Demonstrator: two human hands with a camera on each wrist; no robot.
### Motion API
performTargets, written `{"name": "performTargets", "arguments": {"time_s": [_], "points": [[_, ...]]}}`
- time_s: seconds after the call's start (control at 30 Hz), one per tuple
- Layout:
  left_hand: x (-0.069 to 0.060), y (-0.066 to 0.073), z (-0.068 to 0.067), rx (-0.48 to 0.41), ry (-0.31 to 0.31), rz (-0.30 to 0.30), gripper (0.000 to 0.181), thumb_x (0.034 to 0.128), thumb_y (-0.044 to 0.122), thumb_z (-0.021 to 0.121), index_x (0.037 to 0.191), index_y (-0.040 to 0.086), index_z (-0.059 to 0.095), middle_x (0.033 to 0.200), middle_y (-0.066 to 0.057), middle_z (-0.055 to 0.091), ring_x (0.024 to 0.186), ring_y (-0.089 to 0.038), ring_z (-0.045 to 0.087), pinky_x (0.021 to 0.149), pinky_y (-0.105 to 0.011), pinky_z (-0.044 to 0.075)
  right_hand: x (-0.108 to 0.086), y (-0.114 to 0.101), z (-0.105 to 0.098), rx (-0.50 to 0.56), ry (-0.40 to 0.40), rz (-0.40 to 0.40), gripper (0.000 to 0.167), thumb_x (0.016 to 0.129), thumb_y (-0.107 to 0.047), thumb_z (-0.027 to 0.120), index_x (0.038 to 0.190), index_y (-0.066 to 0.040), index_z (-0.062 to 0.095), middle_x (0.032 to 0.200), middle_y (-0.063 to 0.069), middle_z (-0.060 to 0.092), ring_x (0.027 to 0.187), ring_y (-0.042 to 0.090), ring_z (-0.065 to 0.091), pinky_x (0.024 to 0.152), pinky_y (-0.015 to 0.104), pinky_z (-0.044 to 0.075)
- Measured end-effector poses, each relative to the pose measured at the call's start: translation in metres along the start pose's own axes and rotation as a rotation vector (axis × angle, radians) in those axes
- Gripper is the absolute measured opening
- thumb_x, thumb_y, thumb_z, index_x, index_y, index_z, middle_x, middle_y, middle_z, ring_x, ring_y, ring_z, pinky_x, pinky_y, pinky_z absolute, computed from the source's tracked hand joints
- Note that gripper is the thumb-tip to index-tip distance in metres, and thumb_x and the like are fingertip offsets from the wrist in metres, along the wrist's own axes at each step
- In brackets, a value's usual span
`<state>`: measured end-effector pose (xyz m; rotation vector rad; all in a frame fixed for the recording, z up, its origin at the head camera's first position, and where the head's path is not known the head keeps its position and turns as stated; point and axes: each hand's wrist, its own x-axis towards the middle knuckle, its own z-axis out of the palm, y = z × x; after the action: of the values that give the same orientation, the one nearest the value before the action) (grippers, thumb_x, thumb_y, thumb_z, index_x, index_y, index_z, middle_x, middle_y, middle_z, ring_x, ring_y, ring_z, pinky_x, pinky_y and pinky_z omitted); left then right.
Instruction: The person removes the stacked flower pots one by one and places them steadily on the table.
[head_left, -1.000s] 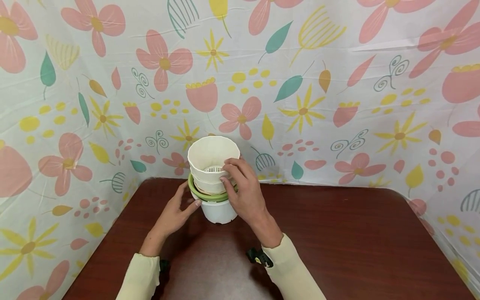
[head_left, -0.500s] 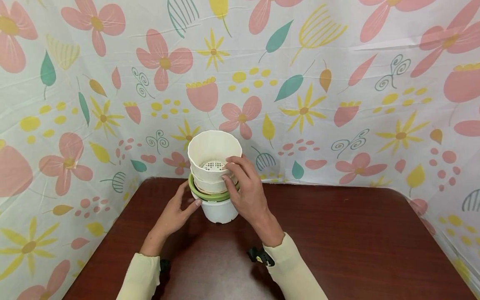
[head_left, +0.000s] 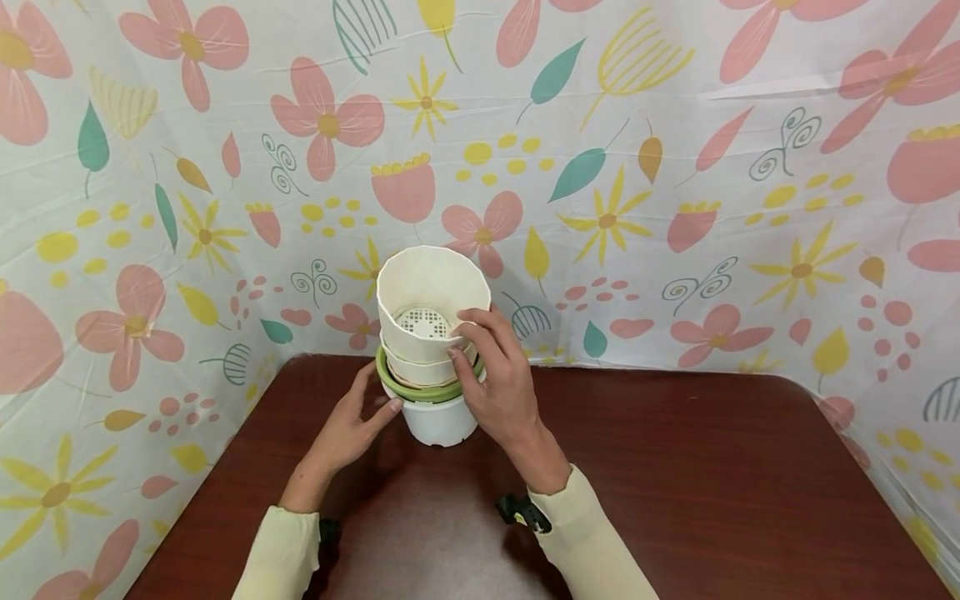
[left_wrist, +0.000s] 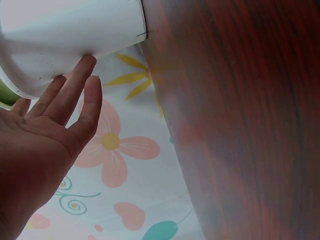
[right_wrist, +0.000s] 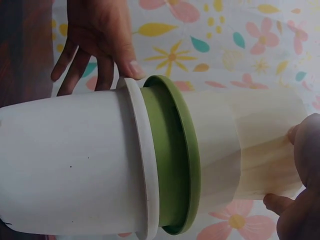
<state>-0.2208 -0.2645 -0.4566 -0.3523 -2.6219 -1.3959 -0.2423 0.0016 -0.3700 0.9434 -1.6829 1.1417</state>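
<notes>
A stack of nested flowerpots stands on the table: a white pot [head_left: 438,425] at the bottom, a green-rimmed pot [head_left: 422,395] in it, and a cream pot [head_left: 420,372] inside that. Drawn partly up out of this one, the topmost cream pot [head_left: 422,279] tilts toward the head camera and shows its perforated bottom. My right hand [head_left: 501,383] pinches its near right rim between thumb and fingers. On the left, my left hand [head_left: 347,429] rests spread, nearly straight fingertips on the white pot's wall [left_wrist: 75,30], with the thumb at its rim [right_wrist: 142,165].
The dark reddish-brown table [head_left: 712,483] runs under the stack. Close behind the pots hangs a white sheet [head_left: 615,317] printed with flowers and leaves, and it wraps round the left side too. Dark wrist straps [head_left: 522,512] sit by the cream sleeves [head_left: 588,537].
My right hand has raised the topmost cream pot a little and tipped it, so more of its perforated bottom shows. The left hand and lower pots stay put.
</notes>
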Motion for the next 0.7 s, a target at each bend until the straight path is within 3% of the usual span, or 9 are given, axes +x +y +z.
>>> {"name": "performTargets", "arguments": {"time_s": [0.17,0.4,0.7], "points": [[0.000,0.001,0.000,0.001,-0.004,0.005,0.080,0.1039,0.041,0.071,0.167,0.024,0.024,0.155,-0.008,0.049,0.137,-0.031,0.057,0.111,-0.055,0.049,0.002,-0.002,-0.001,0.029,0.054,-0.021,0.015,0.096,-0.001,0.076,0.108,0.000,0.068,0.128,0.019,0.064,0.122,0.034,0.064,0.118,0.054,0.042],[0.000,0.001,-0.001,0.001,-0.006,0.001,0.081,0.1038,0.043,0.070,0.167,0.025,0.023,0.157,-0.007,0.048,0.138,-0.029,0.056,0.111,-0.054,0.049,0.005,-0.006,-0.008,0.044,0.113,-0.033,0.015,0.102,-0.011,0.072,0.110,0.001,0.069,0.129,0.022,0.064,0.118,0.035,0.065,0.110,0.042,0.050],[-0.001,0.001,0.000,-0.015,-0.008,0.014,0.080,0.1039,0.041,0.071,0.167,0.025,0.023,0.158,-0.008,0.047,0.140,-0.030,0.054,0.112,-0.055,0.048,0.009,-0.011,-0.016,0.037,0.165,-0.069,0.019,0.104,-0.015,0.071,0.110,0.003,0.069,0.127,0.023,0.064,0.113,0.035,0.066,0.116,0.057,0.043]]}}
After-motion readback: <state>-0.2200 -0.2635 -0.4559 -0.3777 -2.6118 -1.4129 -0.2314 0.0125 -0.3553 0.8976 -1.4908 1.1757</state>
